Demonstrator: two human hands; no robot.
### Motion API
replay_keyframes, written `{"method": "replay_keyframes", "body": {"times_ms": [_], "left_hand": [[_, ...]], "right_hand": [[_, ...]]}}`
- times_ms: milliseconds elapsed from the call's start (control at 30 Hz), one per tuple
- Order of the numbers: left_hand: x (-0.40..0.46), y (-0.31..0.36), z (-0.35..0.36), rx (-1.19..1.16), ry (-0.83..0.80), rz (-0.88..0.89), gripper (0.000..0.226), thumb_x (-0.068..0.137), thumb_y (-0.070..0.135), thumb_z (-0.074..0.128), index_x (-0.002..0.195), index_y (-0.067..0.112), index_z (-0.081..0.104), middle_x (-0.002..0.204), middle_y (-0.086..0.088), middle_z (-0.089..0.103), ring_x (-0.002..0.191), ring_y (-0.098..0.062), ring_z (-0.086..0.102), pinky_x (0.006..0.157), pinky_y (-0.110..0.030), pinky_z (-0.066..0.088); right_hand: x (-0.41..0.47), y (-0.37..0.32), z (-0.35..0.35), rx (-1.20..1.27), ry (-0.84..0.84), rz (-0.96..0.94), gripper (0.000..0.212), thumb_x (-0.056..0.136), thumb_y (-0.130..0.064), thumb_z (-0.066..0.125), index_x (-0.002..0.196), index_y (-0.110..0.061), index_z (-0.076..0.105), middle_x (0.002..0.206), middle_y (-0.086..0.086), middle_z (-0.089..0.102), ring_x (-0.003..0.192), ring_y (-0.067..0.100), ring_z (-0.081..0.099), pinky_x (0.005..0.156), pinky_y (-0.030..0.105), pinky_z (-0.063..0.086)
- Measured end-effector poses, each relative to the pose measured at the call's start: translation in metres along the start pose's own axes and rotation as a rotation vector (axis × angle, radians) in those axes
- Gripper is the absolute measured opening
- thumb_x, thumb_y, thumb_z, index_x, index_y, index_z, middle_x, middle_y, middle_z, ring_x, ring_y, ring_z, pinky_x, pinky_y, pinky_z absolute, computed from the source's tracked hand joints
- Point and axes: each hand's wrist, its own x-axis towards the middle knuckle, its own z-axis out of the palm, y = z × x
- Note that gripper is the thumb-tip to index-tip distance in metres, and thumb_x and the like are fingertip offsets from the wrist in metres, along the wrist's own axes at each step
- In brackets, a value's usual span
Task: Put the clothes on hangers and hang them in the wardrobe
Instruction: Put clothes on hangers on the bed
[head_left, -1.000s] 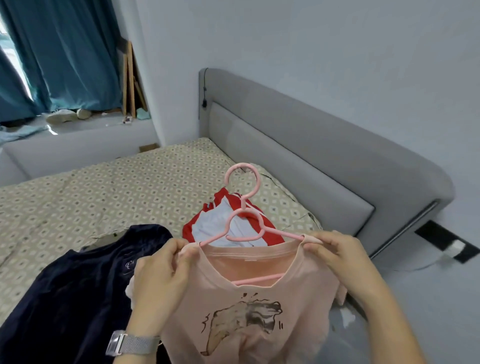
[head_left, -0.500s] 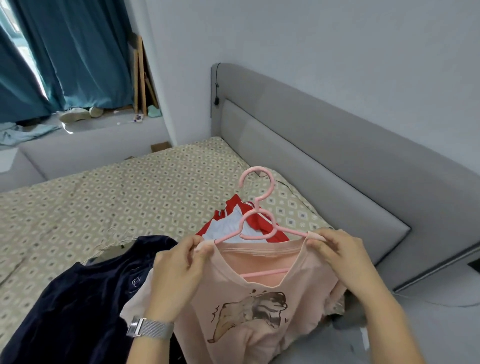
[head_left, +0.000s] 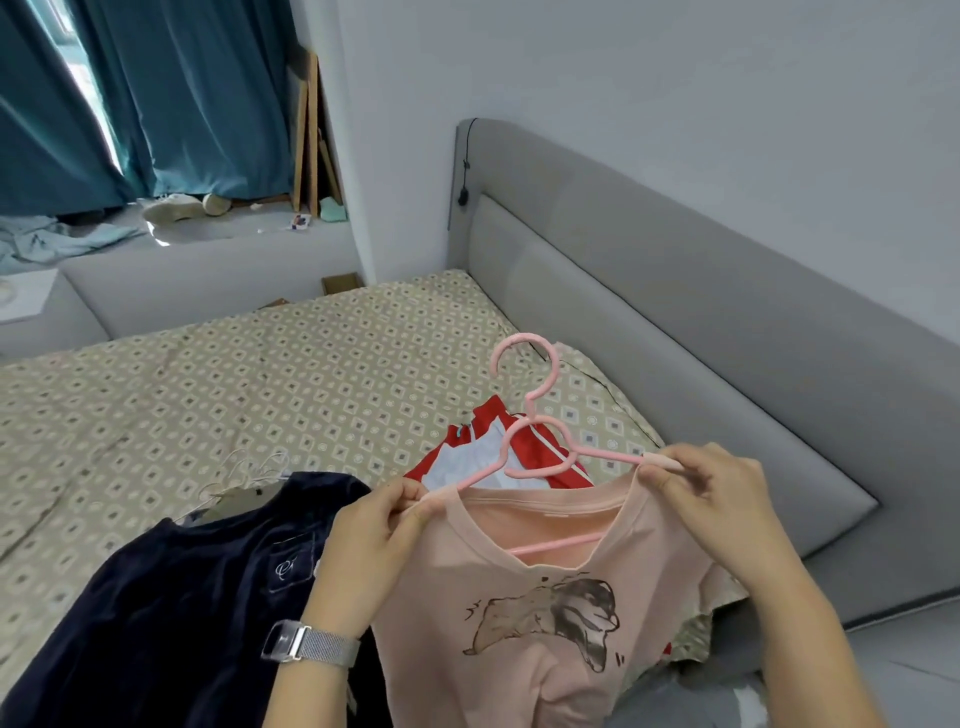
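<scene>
At the far left we see teal curtains (head_left: 171, 98) hanging over a grey window ledge (head_left: 208, 249), and below them the bed with its beige diamond-patterned sheet (head_left: 234, 395). On the sheet near us lies a dark navy velvety garment (head_left: 171, 613), with a few thin pale hangers (head_left: 244, 473) poking out from beneath its upper edge.

Our left hand (head_left: 363, 551) (a mesh-strap watch (head_left: 311, 644) sits on that wrist) pinches the left shoulder of a pale pink T-shirt with a dark animal print (head_left: 519, 623), thumb and fingers closed on the fabric and on the arm end of a pink plastic hanger (head_left: 540, 447). The hanger sits inside the neckline — its lower bar shows through the collar opening, its hook stands up above the bed. Behind it lies a red and white garment (head_left: 535, 457) on the sheet.

Our right hand (head_left: 711, 499) grips the shirt's other shoulder and the hanger's right tip, fingers closed. Further right runs the grey padded headboard (head_left: 701, 322).
</scene>
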Motion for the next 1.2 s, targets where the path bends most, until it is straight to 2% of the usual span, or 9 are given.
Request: {"method": "replay_keyframes", "body": {"times_ms": [100,267,333,433,567,700,800,1000,1200], "left_hand": [[0.004,-0.003,0.001,-0.009,0.032,0.001,0.009,0.086,0.03,0.066,0.076,0.03,0.066,0.079,0.012,0.068,0.076,-0.004,0.062,0.068,-0.016,0.046],[0.014,-0.012,0.012,-0.015,0.042,-0.043,0.007,0.085,0.029,0.066,0.079,0.028,0.067,0.08,0.008,0.069,0.077,-0.011,0.063,0.072,-0.026,0.047],[0.022,-0.013,0.02,-0.016,0.044,-0.069,0.006,0.085,0.029,0.066,0.08,0.027,0.067,0.081,0.008,0.069,0.078,-0.01,0.063,0.073,-0.023,0.047],[0.037,-0.012,0.035,-0.012,0.053,-0.082,0.005,0.085,0.027,0.066,0.08,0.027,0.067,0.081,0.009,0.069,0.079,-0.006,0.063,0.071,-0.018,0.047],[0.07,-0.002,0.053,0.012,0.079,-0.073,0.011,0.086,0.026,0.066,0.075,0.028,0.065,0.077,0.013,0.067,0.073,-0.003,0.06,0.065,-0.012,0.042],[0.121,0.002,0.072,0.038,0.1,-0.091,0.013,0.088,0.028,0.063,0.076,0.025,0.063,0.073,0.001,0.065,0.068,-0.012,0.057,0.063,-0.02,0.041],[0.16,-0.015,0.095,0.141,0.133,-0.11,0.017,0.094,0.029,0.054,0.077,0.026,0.056,0.069,0.004,0.061,0.066,-0.011,0.056,0.066,-0.031,0.043],[0.212,-0.078,0.134,0.311,0.049,-0.211,0.024,0.089,0.044,0.049,0.08,0.022,0.053,0.069,0.007,0.056,0.066,-0.013,0.053,0.063,-0.032,0.039],[0.278,-0.141,0.155,0.402,-0.015,-0.408,0.019,0.093,0.035,0.054,0.102,0.021,0.062,0.099,0.004,0.067,0.095,-0.018,0.06,0.085,-0.032,0.045]], "right_hand": [[0.009,0.007,0.009,0.005,0.001,0.0,0.017,0.085,-0.043,0.064,0.072,-0.033,0.067,0.083,-0.028,0.058,0.079,0.001,0.05,0.082,0.044,0.043],[0.021,0.023,0.025,0.02,-0.015,-0.004,0.022,0.085,-0.024,0.072,0.067,-0.032,0.064,0.076,-0.033,0.057,0.075,-0.002,0.05,0.078,0.047,0.042],[0.029,0.032,0.029,0.034,-0.041,0.012,0.016,0.084,-0.022,0.073,0.07,-0.024,0.067,0.076,-0.03,0.057,0.075,0.001,0.051,0.079,0.05,0.043],[0.047,0.046,0.029,0.057,-0.065,0.018,0.015,0.085,-0.025,0.071,0.072,-0.032,0.067,0.081,-0.031,0.058,0.078,0.001,0.052,0.082,0.048,0.043],[0.087,0.065,0.025,0.061,-0.094,-0.03,0.016,0.084,-0.049,0.06,0.071,-0.041,0.063,0.086,-0.031,0.059,0.082,-0.005,0.052,0.081,0.043,0.041],[0.155,0.089,0.038,0.0,-0.131,-0.066,0.039,0.074,-0.064,0.04,0.064,-0.029,0.056,0.083,-0.019,0.059,0.081,-0.004,0.052,0.077,0.039,0.038],[0.198,0.112,0.071,0.006,-0.164,-0.033,0.04,0.076,-0.062,0.042,0.065,-0.026,0.054,0.066,-0.007,0.057,0.072,0.007,0.051,0.08,0.041,0.038],[0.252,0.174,0.15,0.056,-0.361,-0.007,0.019,0.079,-0.061,0.048,0.068,-0.048,0.057,0.066,-0.013,0.06,0.077,0.013,0.056,0.086,0.05,0.043],[0.302,0.205,0.221,-0.047,-0.52,0.027,0.012,0.094,-0.039,0.058,0.082,-0.038,0.059,0.07,-0.016,0.056,0.086,0.012,0.051,0.083,0.032,0.023]]}}
